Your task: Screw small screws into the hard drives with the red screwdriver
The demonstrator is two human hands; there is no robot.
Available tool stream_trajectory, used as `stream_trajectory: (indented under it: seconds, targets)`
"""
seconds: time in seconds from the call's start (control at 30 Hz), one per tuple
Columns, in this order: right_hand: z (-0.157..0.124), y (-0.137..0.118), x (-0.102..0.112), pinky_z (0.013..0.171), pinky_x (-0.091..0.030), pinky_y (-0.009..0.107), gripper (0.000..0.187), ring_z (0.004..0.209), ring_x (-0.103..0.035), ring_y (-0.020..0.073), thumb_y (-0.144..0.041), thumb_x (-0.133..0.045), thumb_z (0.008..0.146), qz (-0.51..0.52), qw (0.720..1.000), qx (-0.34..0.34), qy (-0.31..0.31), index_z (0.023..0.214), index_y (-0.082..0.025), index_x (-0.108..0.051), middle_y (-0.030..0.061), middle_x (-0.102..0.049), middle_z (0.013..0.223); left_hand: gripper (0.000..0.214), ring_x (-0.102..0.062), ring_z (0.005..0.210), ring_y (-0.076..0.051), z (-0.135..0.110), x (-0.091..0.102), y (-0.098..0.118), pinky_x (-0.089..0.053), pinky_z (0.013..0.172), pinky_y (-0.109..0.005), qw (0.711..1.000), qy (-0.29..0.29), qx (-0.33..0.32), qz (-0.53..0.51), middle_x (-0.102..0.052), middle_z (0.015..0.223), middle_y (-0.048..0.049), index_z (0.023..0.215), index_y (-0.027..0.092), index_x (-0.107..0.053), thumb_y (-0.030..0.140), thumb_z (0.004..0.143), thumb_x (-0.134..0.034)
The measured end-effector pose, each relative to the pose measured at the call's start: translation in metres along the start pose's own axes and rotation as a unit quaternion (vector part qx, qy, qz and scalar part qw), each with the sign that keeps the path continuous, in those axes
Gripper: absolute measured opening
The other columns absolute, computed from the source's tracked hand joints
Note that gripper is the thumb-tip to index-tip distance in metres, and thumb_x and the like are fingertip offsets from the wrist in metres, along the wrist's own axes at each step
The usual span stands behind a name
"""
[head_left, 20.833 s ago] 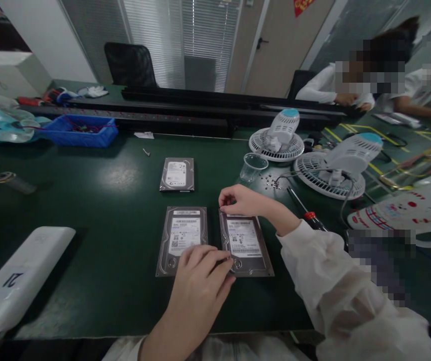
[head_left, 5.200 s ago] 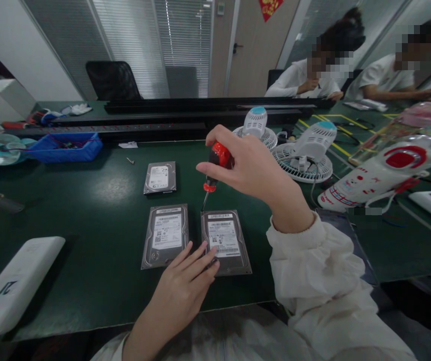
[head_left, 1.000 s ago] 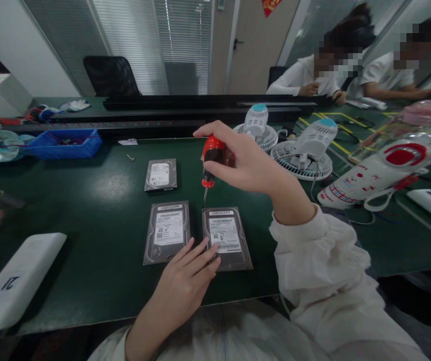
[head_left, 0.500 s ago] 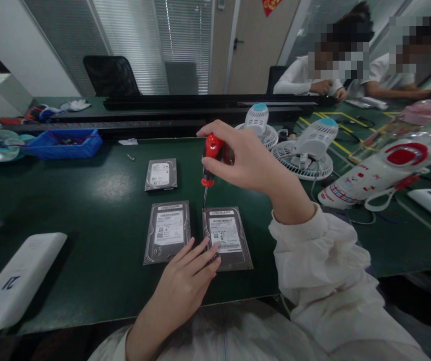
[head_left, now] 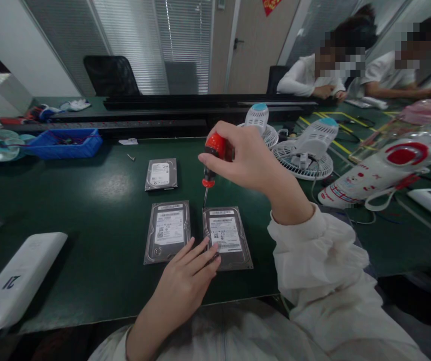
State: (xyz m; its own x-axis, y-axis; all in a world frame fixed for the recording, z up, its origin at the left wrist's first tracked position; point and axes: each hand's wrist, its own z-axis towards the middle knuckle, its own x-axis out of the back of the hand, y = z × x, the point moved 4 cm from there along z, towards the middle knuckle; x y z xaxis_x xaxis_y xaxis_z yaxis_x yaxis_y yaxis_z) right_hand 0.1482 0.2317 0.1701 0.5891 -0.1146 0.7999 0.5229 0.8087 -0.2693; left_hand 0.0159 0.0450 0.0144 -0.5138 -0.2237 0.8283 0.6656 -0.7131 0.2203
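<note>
Right hand (head_left: 243, 153): clasping red-and-black plastic-handled screwdriver (head_left: 209, 173)
Tip: at far-left corner of silver rectangular metal hard drive (head_left: 225, 231)
Left hand (head_left: 185, 278): spread-fingered on same drive

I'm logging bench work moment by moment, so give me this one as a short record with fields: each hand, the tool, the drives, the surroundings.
Right hand's grip: closed around the handle of a red-and-black screwdriver
Left hand's grip: open, resting on the near right drive
Screwdriver tip: at that drive's far left corner; contact unclear
Other drives: near left drive beside it, far drive beyond that one
On the right: two fans, a white-and-red bottle
On the left: blue tray, contents unclear
</note>
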Motion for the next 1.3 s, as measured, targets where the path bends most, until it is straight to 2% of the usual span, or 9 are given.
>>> stream_trajectory:
  seconds: [0.1,0.27,0.47,0.57,0.67,0.8,0.9,1.13,1.3]
  targets:
    - [0.0,0.001,0.0,0.081,-0.051,0.042,0.029,0.075,-0.06,0.021,-0.048,-0.067,0.098,-0.019,1.0,-0.012,0.022,0.102,-0.02,-0.06,0.001,-0.064,0.082,0.031,-0.068,0.139,-0.034,0.001,0.0,0.0,-0.06,0.112,-0.062,1.0,0.003,-0.001,0.0,-0.075,0.143,-0.0133,0.129,0.014,-0.074,0.009,0.106,-0.053]
    - [-0.001,0.001,-0.003,0.091,-0.051,0.043,0.033,0.088,-0.065,0.021,-0.031,-0.066,0.1,0.037,0.998,0.021,0.055,0.129,-0.022,-0.055,0.0018,-0.07,0.105,0.032,-0.065,0.142,-0.035,-0.001,-0.001,0.0,-0.058,0.115,-0.062,1.0,-0.003,-0.004,0.002,-0.074,0.145,-0.0144,0.131,0.014,-0.073,0.01,0.107,-0.053]
    - [0.001,-0.003,-0.005,0.086,-0.049,0.04,0.026,0.085,-0.061,0.0206,-0.046,-0.065,0.102,0.023,0.999,0.024,0.029,0.102,-0.02,-0.065,0.0031,-0.068,0.094,0.033,-0.064,0.143,-0.033,-0.002,-0.002,-0.001,-0.056,0.117,-0.062,1.0,-0.007,-0.004,0.002,-0.073,0.146,-0.0143,0.132,0.015,-0.073,0.009,0.105,-0.055]
    - [-0.001,-0.008,-0.003,0.091,-0.049,0.04,0.026,0.096,-0.066,0.0228,-0.031,-0.056,0.103,0.034,0.999,0.039,0.014,0.122,-0.017,-0.066,0.008,-0.073,0.11,0.032,-0.065,0.142,-0.034,-0.001,-0.001,-0.001,-0.057,0.116,-0.062,1.0,-0.005,-0.006,0.0,-0.073,0.146,-0.0146,0.131,0.013,-0.074,0.009,0.105,-0.056]
    - [-0.004,-0.014,0.001,0.092,-0.05,0.039,0.04,0.102,-0.068,0.0228,-0.018,-0.049,0.1,0.042,0.998,0.05,-0.001,0.138,-0.016,-0.059,0.01,-0.073,0.123,0.032,-0.066,0.141,-0.034,-0.001,-0.001,-0.001,-0.057,0.116,-0.062,1.0,0.0,-0.005,0.0,-0.074,0.145,-0.014,0.13,0.013,-0.074,0.009,0.105,-0.055]
    - [-0.005,-0.018,0.004,0.083,-0.049,0.038,0.029,0.09,-0.068,0.0243,-0.036,-0.06,0.101,-0.024,1.0,-0.002,0.016,0.124,-0.019,-0.062,0.0066,-0.073,0.103,0.032,-0.067,0.14,-0.035,-0.001,-0.002,-0.001,-0.059,0.114,-0.063,1.0,0.001,-0.006,-0.001,-0.074,0.144,-0.0149,0.129,0.013,-0.074,0.01,0.106,-0.053]
    - [-0.005,-0.018,0.003,0.08,-0.05,0.039,0.031,0.087,-0.067,0.027,-0.049,-0.062,0.101,-0.067,0.997,-0.036,0.031,0.113,-0.021,-0.06,0.0051,-0.07,0.091,0.032,-0.066,0.141,-0.034,-0.002,-0.002,-0.001,-0.057,0.116,-0.063,1.0,-0.001,-0.005,-0.005,-0.074,0.145,-0.0148,0.13,0.014,-0.074,0.009,0.105,-0.054]
    - [-0.007,-0.013,-0.004,0.09,-0.05,0.043,0.041,0.103,-0.07,0.0293,-0.021,-0.048,0.098,0.01,1.0,-0.016,0.009,0.139,-0.016,-0.051,0.0156,-0.072,0.125,0.031,-0.067,0.14,-0.034,-0.001,-0.001,0.0,-0.057,0.115,-0.063,1.0,0.009,-0.007,-0.005,-0.075,0.144,-0.0148,0.129,0.014,-0.074,0.009,0.105,-0.055]
    - [-0.003,-0.014,-0.001,0.077,-0.047,0.036,0.025,0.081,-0.066,0.0229,-0.039,-0.062,0.1,-0.011,0.999,-0.029,0.009,0.115,-0.019,-0.06,0.0048,-0.07,0.092,0.031,-0.068,0.139,-0.034,0.0,-0.001,0.0,-0.059,0.113,-0.062,1.0,0.009,-0.009,0.004,-0.075,0.143,-0.014,0.129,0.014,-0.073,0.009,0.105,-0.054]
